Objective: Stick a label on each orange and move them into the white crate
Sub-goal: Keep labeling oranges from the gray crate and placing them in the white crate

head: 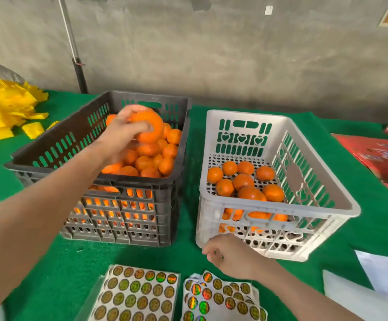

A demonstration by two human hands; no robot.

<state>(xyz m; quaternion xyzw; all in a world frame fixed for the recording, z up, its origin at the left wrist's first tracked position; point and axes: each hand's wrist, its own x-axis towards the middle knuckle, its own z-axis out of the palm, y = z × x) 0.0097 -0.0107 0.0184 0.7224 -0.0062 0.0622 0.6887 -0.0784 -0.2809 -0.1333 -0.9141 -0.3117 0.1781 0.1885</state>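
My left hand (pixel 121 133) grips an orange (pixel 150 128) just above the pile of oranges (pixel 151 158) in the black crate (pixel 142 230). To its right stands the white crate (pixel 313 163) with several oranges (pixel 244 181) on its floor. My right hand (pixel 227 253) hovers with curled fingers in front of the white crate, just above the right label sheet (pixel 223 300); whether a label is pinched in its fingers cannot be told. A second sheet of round holographic labels (pixel 137 295) lies to the left of it.
Everything stands on a green felt table (pixel 385 228). Yellow paper pieces (pixel 5 112) are heaped at the far left. Red cardboard boxes (pixel 382 158) lie at the right edge. White paper (pixel 382 274) lies at the near right. A concrete wall and a pole (pixel 72 47) stand behind.
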